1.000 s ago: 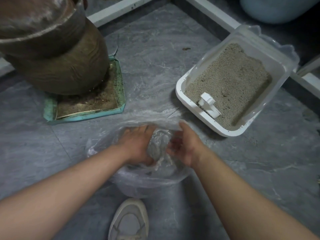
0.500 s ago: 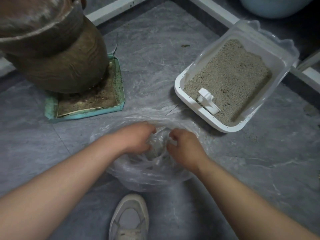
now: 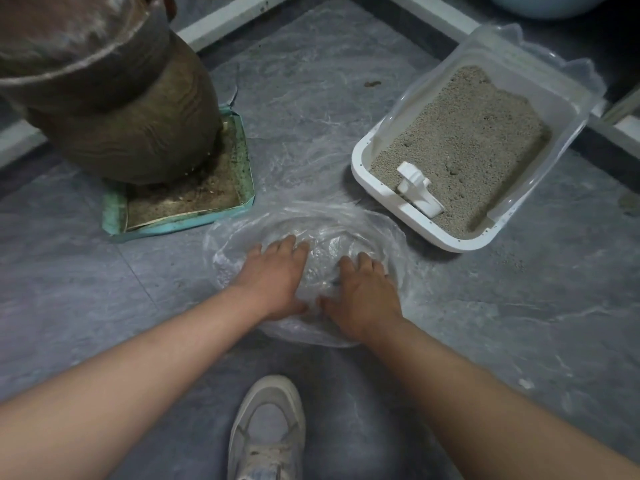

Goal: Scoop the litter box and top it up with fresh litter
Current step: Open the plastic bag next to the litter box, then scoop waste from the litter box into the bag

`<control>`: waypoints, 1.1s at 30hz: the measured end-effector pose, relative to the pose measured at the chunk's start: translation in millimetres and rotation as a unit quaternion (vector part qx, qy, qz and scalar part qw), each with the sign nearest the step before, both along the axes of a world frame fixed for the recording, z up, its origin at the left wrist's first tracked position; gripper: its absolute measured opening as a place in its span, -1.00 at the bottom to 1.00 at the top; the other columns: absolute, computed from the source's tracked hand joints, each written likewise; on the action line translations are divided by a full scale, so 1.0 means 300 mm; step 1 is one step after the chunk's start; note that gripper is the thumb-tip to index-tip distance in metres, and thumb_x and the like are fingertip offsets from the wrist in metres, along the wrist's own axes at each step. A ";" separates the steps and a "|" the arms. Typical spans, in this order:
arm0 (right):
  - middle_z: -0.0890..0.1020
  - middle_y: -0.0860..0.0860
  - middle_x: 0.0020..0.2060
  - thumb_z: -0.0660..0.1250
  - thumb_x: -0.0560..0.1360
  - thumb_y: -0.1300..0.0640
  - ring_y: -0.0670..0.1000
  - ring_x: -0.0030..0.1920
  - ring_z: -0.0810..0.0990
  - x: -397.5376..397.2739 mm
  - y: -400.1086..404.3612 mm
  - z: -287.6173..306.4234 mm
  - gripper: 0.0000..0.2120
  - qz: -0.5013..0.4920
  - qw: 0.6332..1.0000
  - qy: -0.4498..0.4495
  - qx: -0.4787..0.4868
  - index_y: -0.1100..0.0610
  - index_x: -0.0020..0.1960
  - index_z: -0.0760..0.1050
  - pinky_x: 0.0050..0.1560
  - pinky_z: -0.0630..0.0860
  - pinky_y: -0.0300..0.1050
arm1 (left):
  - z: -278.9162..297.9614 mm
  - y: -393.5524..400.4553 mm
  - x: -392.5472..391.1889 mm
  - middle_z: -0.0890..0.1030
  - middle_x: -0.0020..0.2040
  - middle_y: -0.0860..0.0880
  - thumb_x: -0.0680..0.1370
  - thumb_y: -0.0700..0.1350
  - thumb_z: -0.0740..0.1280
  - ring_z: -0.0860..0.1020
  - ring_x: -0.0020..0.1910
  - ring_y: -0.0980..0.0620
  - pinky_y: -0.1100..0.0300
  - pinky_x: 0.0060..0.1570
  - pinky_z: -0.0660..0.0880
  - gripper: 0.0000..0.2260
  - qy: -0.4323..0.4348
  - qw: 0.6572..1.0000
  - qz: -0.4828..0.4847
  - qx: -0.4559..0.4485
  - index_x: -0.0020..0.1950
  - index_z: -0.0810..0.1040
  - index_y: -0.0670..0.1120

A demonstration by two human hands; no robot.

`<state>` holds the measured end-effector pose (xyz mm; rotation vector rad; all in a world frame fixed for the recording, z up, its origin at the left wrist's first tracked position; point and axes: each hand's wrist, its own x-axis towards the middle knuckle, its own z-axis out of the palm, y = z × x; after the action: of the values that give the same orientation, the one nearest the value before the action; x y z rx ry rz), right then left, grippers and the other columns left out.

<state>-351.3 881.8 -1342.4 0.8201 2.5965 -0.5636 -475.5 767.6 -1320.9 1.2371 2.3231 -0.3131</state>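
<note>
Where the grey marbled floor [image 3: 519,323] runs nearest, a white shoe [image 3: 268,431] is seen; beyond it, a clear plastic bag [image 3: 391,237] is pressed flat under the left hand [image 3: 273,275] and right hand [image 3: 363,292], fingers spread; farther right, the litter box [image 3: 360,168] is set, a white scoop [image 3: 417,192] lying in its litter; white floor trim [image 3: 221,22] bounds the far edge.

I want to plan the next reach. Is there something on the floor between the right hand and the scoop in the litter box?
Only the box's own low white front wall. The right hand rests on the clear plastic bag; the scoop stands in the litter box just behind that wall. The floor between shows nothing else.
</note>
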 end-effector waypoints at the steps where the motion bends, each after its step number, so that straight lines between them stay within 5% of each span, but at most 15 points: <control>1: 0.26 0.12 0.47 0.30 0.46 -0.27 0.19 0.47 0.23 0.008 0.000 0.008 -0.25 0.017 1.000 0.016 0.006 0.07 0.51 0.20 0.45 0.26 0.13 | -0.001 -0.001 0.002 0.08 0.63 -0.15 0.38 0.31 0.45 0.16 0.58 -0.14 -0.16 0.51 0.15 0.01 0.004 1.000 -0.003 0.009 0.62 -0.01 -0.05; 7: 0.36 0.12 0.37 0.28 0.50 -0.06 0.18 0.36 0.33 0.065 0.001 0.004 -0.42 0.040 0.999 0.022 0.007 0.11 0.45 0.26 0.34 0.34 0.08 | -0.032 0.005 0.044 -0.03 0.64 -0.15 0.41 0.25 0.48 0.02 0.62 -0.15 -0.27 0.51 0.09 0.02 0.015 1.000 -0.002 -0.008 0.63 -0.07 -0.06; 12: 0.11 0.21 0.56 0.30 0.52 0.04 0.22 0.53 0.13 0.103 0.003 0.016 -0.25 0.011 0.998 0.010 -0.060 0.13 0.60 0.04 0.50 0.21 0.08 | -0.023 0.026 0.066 -0.06 0.65 -0.14 0.40 0.24 0.50 -0.02 0.62 -0.13 -0.23 0.54 0.05 0.02 0.034 0.999 0.011 0.021 0.63 -0.06 -0.05; 16: 0.31 0.14 0.45 0.30 0.53 0.08 0.18 0.42 0.29 0.138 0.029 0.098 -0.41 -0.026 0.989 0.106 -0.104 0.14 0.52 0.27 0.41 0.34 0.01 | 0.046 0.041 0.074 0.06 0.63 -0.12 0.37 0.18 0.53 0.09 0.60 -0.11 -0.12 0.54 0.09 -0.04 0.029 0.999 0.022 0.040 0.61 0.08 0.00; 22: 0.60 0.12 0.19 0.34 0.52 0.11 0.14 0.20 0.57 0.215 0.139 0.305 -0.67 -0.176 0.951 0.136 -0.215 0.17 0.26 0.55 0.20 0.46 -0.11 | 0.307 0.044 0.087 0.28 0.55 -0.03 0.38 0.18 0.48 0.33 0.49 -0.08 0.01 0.41 0.32 -0.19 -0.006 0.999 0.040 0.013 0.55 0.26 0.01; 26: 0.61 0.11 -0.26 0.30 0.50 0.15 0.17 -0.22 0.64 0.256 0.205 0.475 -0.91 -0.345 0.853 0.182 -0.347 0.13 -0.16 0.53 -0.17 0.60 0.06 | 0.500 0.052 0.101 0.39 0.46 -0.08 0.40 0.17 0.50 0.41 0.41 -0.10 0.03 0.36 0.39 -0.24 0.000 0.998 0.051 0.023 0.51 0.33 -0.04; 29: 0.53 0.14 -0.24 0.24 0.61 0.19 0.08 -0.34 0.52 0.264 0.244 0.565 -0.90 -0.424 0.757 0.200 -0.456 0.17 -0.07 0.47 -0.31 0.54 -0.08 | 0.573 0.094 0.107 0.40 0.44 -0.08 0.43 0.17 0.48 0.43 0.40 -0.10 0.04 0.36 0.39 -0.28 -0.009 0.999 0.037 0.040 0.50 0.33 -0.04; 33: 0.63 0.21 -0.05 0.20 0.66 0.05 0.13 -0.15 0.67 0.194 0.303 0.550 -0.73 -0.479 0.648 0.194 -0.559 0.23 0.23 0.44 -0.13 0.67 0.05 | 0.486 0.180 0.108 0.41 0.46 -0.07 0.46 0.17 0.44 0.43 0.40 -0.08 0.09 0.35 0.39 -0.31 -0.041 0.997 0.036 0.059 0.50 0.34 -0.05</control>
<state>-293.0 972.6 -1177.5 1.5312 1.1902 -2.4598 -443.2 821.7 -1175.1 1.1929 2.3383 -0.1010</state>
